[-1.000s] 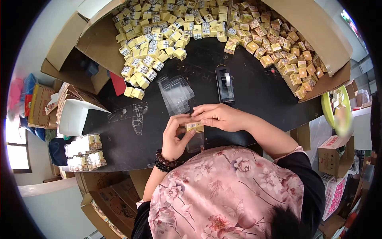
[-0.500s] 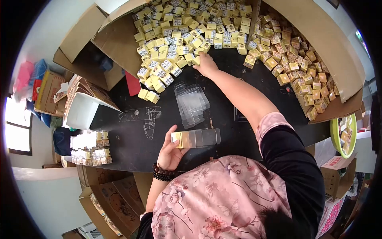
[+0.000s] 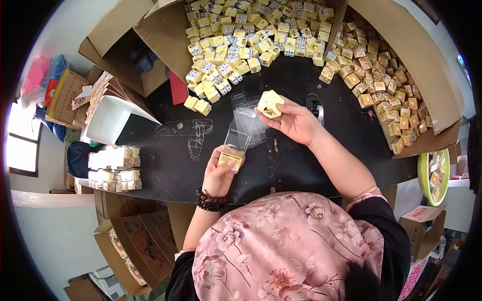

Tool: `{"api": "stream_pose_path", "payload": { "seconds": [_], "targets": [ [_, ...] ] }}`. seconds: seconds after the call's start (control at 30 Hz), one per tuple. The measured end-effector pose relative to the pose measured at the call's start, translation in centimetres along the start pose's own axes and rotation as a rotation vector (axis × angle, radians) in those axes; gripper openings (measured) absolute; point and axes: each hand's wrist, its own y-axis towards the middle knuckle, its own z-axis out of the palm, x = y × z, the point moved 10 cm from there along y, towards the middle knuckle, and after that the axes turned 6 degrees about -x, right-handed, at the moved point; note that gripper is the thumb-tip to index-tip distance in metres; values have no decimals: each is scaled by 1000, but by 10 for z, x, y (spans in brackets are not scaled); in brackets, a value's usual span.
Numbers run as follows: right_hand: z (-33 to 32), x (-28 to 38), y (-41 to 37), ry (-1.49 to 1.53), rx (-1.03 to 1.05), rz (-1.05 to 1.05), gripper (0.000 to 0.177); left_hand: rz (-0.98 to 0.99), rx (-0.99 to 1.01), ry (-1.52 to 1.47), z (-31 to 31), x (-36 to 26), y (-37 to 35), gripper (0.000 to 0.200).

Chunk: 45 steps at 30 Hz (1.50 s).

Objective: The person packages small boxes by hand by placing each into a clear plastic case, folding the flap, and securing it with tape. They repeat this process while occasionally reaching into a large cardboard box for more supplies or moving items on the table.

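My left hand [image 3: 216,175] is closed around a clear plastic box [image 3: 238,136], tilted up and away from me. Inside its lower end sits a small yellow-and-brown carton [image 3: 231,157], under my thumb. A small yellow carton [image 3: 270,104] with a dark picture is pinched in the fingers of my right hand [image 3: 299,123], just above and right of the plastic box's far end. Behind both hands, partly hidden, lie several flattened clear plastic boxes [image 3: 259,134] on the black table [image 3: 170,175].
A heap of yellow cartons [image 3: 226,50] spills from a cardboard box at the back. Orange-brown cartons [image 3: 369,70] fill another box at right. Packed boxes [image 3: 115,168] stand at left near a white container [image 3: 108,118]. A green basket [image 3: 433,175] is far right.
My right hand has come back from the yellow heap toward me, now with a carton in it. My left hand has tilted the plastic box from sideways to pointing away.
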Motion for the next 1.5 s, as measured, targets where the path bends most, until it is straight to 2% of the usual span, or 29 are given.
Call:
{"api": "stream_pose_path", "payload": {
  "seconds": [0.03,0.1,0.23,0.3,0.37,0.43,0.47,0.53,0.57,0.77,0.87,1.0,1.07,1.2,1.3,1.4,1.43,1.5],
  "targets": [
    [4,-1,-12,-37,-16,-97,45,28,-73,142,-1,0,1,44],
    [33,4,-43,-325,4,-409,45,94,-8,292,17,1,-2,53],
    [62,-6,-75,-820,19,-659,47,179,86,434,52,-1,-13,55],
    [81,-6,-88,-1306,52,-791,43,210,134,456,67,-2,-18,57],
    [81,-11,-93,-1327,59,-793,39,212,140,489,78,-3,-23,58],
    [93,-11,-108,-1513,82,-992,33,203,152,528,72,0,-22,57],
    [90,-10,-112,-1514,83,-993,33,193,165,568,70,3,-22,56],
    [100,-20,-136,-1699,226,-1288,27,171,152,529,73,1,-24,53],
    [104,-23,-142,-1726,257,-1399,34,145,138,489,73,2,-25,50],
    [110,-9,-137,-1686,265,-1211,29,150,161,476,81,2,-27,52],
    [120,-5,-137,-1831,256,-1284,19,195,203,554,89,1,-28,54],
    [128,3,-130,-1899,170,-1224,10,223,200,570,92,0,-28,54],
    [110,18,-113,-1622,19,-959,8,284,207,617,93,-3,-29,53],
    [112,19,-114,-1695,15,-991,7,341,237,698,96,-2,-30,60],
    [105,9,-118,-1638,97,-1016,15,301,179,605,94,-2,-31,69],
    [68,13,-112,-1142,-99,-753,35,372,177,527,97,-7,-31,76],
    [64,11,-111,-1142,-103,-751,35,370,221,541,102,-5,-32,74],
    [55,-4,-103,-1009,23,-627,31,363,267,556,107,-5,-32,72]
  ]
}}
